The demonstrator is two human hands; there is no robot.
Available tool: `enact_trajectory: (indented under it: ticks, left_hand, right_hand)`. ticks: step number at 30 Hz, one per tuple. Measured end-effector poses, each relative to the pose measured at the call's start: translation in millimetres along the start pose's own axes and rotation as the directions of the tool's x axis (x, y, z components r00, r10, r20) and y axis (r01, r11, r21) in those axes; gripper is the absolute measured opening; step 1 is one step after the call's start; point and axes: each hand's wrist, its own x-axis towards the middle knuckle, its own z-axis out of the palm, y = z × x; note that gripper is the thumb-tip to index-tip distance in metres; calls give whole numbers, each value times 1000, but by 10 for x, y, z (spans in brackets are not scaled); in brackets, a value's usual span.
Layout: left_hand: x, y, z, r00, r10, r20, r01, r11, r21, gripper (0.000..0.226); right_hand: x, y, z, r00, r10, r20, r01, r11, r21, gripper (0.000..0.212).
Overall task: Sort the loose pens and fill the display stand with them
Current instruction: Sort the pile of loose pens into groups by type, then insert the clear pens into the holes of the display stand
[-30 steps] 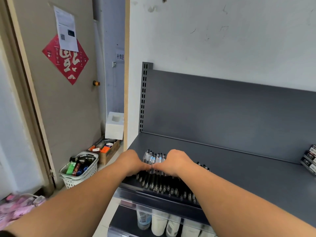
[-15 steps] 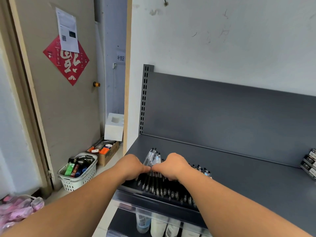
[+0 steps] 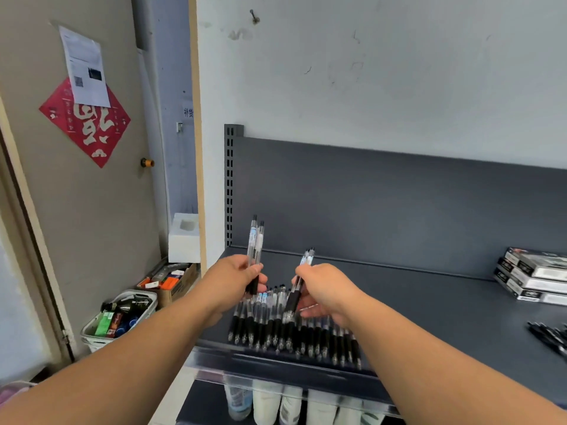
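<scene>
A row of clear pens with black grips point(image 3: 294, 332) lies side by side on the dark grey shelf point(image 3: 429, 302), near its front left edge. My left hand point(image 3: 233, 282) grips two of these pens point(image 3: 255, 240) upright above the row. My right hand point(image 3: 325, 289) pinches two more pens point(image 3: 306, 259), tilted up and to the right, just over the middle of the row. A few black pens point(image 3: 549, 335) lie apart at the shelf's right edge.
Flat boxes point(image 3: 534, 279) are stacked at the back right of the shelf. Bottles stand on the lower shelf point(image 3: 276, 403). Left of the shelf, on the floor, are a white basket point(image 3: 119, 317) of goods, a cardboard box point(image 3: 175, 280) and a white foam block point(image 3: 184, 237).
Both hands were pressed together on the row of pens; now they have lifted and parted, each holding two pens raised above the row.
</scene>
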Motion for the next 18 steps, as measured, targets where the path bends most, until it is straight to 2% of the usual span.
enact_trajectory:
  ticks: [5, 10, 13, 18]
  left_hand:
    - [-151, 279, 477, 984, 1, 177, 40, 973, -226, 19]
    - [-331, 496, 1211, 962, 11, 274, 113, 894, -433, 10]
    - [-517, 577, 1764, 944, 27, 328, 121, 899, -422, 10]
    - [-1005, 708, 2791, 927, 60, 370, 44, 963, -267, 35]
  right_hand:
    - [-356, 119, -566, 996, -84, -13, 84, 962, 260, 17]
    - [-781, 402, -1259, 986, -110, -125, 146, 930, 337, 15]
    - [-1119, 598, -1694, 969, -117, -217, 190, 917, 351, 17]
    - [-1855, 1044, -2455, 933, -98, -346, 230, 903, 363, 24]
